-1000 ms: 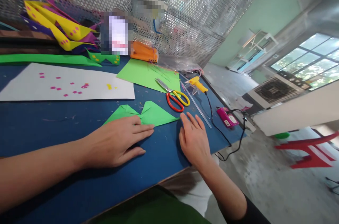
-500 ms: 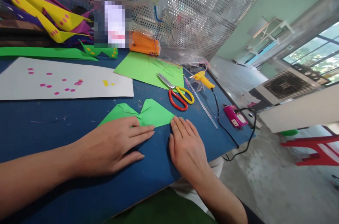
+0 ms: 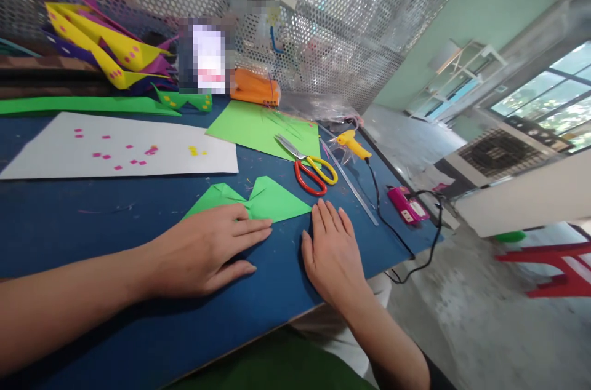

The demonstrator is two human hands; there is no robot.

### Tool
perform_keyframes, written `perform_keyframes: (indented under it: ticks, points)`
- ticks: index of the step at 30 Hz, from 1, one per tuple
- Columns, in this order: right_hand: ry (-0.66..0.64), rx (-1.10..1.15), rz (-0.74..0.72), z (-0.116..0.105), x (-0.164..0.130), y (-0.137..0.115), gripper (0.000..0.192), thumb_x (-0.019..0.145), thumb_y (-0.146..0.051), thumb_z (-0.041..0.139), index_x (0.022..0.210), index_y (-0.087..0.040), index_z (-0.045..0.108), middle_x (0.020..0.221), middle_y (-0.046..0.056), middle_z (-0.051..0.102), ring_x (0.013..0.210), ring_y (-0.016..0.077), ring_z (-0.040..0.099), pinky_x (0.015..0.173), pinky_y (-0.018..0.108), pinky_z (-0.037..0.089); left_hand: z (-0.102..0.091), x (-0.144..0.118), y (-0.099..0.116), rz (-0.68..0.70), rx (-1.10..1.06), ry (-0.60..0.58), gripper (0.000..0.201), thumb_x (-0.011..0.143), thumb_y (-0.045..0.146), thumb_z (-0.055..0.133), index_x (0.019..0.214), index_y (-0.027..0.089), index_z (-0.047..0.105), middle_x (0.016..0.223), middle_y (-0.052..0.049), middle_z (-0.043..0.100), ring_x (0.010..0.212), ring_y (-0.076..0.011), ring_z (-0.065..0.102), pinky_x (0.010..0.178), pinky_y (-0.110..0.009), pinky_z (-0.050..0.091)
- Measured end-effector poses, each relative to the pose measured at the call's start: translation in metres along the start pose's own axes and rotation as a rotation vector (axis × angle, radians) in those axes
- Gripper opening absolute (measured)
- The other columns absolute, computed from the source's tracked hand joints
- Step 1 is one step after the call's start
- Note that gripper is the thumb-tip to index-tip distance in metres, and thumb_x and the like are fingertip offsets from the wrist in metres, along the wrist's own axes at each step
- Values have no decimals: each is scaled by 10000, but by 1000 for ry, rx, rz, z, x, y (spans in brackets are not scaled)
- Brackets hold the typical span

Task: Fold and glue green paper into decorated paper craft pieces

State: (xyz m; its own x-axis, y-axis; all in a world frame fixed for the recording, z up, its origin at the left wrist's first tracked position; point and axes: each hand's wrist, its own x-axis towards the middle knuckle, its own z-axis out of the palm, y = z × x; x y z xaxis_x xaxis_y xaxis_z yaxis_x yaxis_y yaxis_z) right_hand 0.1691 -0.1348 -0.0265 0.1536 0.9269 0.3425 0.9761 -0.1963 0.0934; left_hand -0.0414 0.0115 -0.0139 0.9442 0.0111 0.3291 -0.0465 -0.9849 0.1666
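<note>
**Green fold pinned flat, right hand back at its tip**

Green paper, folded into a pointed shape [image 3: 261, 200], lies on the blue desk [image 3: 92, 224] just in front of the person, between the white sheet [image 3: 138, 153] and the near edge. The left hand [image 3: 207, 248] lies flat and open on the near left part of the fold, fingers stretched along its lower edge, pressing rather than gripping. The right hand [image 3: 330, 248] is also open and flat, palm down on the desk, its fingertips just beside the fold's right tip; whether they touch the paper cannot be told.

Over the last second the left hand has hardly moved. The right hand slid in towards the tip, then eased a little outward again, and the paper has kept its place and shape. By my reading this is smoothing or creasing work: one hand anchors, the other strokes near the edge.

Red-and-yellow scissors [image 3: 311, 171] rest on a larger green sheet [image 3: 258, 128] beyond the fold, untouched, with a yellow glue gun [image 3: 351, 144] farther right.
</note>
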Motion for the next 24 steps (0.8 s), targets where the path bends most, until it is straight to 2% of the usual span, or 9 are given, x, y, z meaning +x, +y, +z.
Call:
perform_keyframes:
  ticks: [2,4,6,8,11,15,20,24]
  points:
    - [58,13,-39,-4,0,-6,542,994,-278,398,1392,72,509,1488,264,473,1405,370,443,1157,553,353,0,1,1,7,-4,11,465,962,331,549,1363,99,591,1340,-122,665,992,-272,625,892,-405,519]
    - [92,79,-165,-7,0,-13,537,1008,-294,407,1419,41,490,1521,224,449,1442,335,398,1183,518,331,0,3,1,7,-9,13,458,960,331,552,1353,98,593,1320,-125,676,979,-265,623,884,-394,515]
    - [69,176,-310,-9,0,-20,526,1024,-316,398,1423,14,493,1493,181,507,1416,288,444,1188,459,348,-1,4,3,16,-7,6,451,959,337,552,1335,93,598,1293,-133,687,950,-255,622,872,-381,509]
    - [36,248,-382,-9,-1,-24,534,1034,-331,383,1413,29,492,1429,177,577,1345,270,526,1157,429,400,-2,5,4,31,25,-6,458,966,360,541,1321,77,601,1280,-141,690,926,-252,622,861,-376,502]
    - [41,281,-388,-6,-2,-25,546,1031,-328,388,1401,63,480,1387,208,604,1288,291,574,1105,459,456,-6,1,8,32,135,-36,487,993,406,488,1323,64,595,1280,-138,689,955,-262,626,876,-386,474]
    - [44,306,-395,-4,-4,-21,519,1024,-305,413,1406,42,472,1378,218,607,1286,299,578,1070,488,488,-14,-11,17,-14,271,-91,521,1038,428,374,1400,87,529,1196,-126,717,974,-248,640,897,-379,432]
    - [22,315,-374,-4,-5,-20,520,1026,-307,414,1444,4,431,1387,211,602,1294,293,576,1075,498,485,-18,-28,35,-147,357,-60,588,1066,443,225,1409,56,505,1147,-149,723,1090,-241,641,1003,-359,358]
    - [5,321,-371,-4,-5,-19,509,1031,-300,408,1451,-15,426,1390,197,605,1296,281,575,1089,495,470,-19,-39,46,-235,400,-35,624,1062,479,213,1424,50,485,1163,-159,719,1118,-251,632,1034,-370,317]
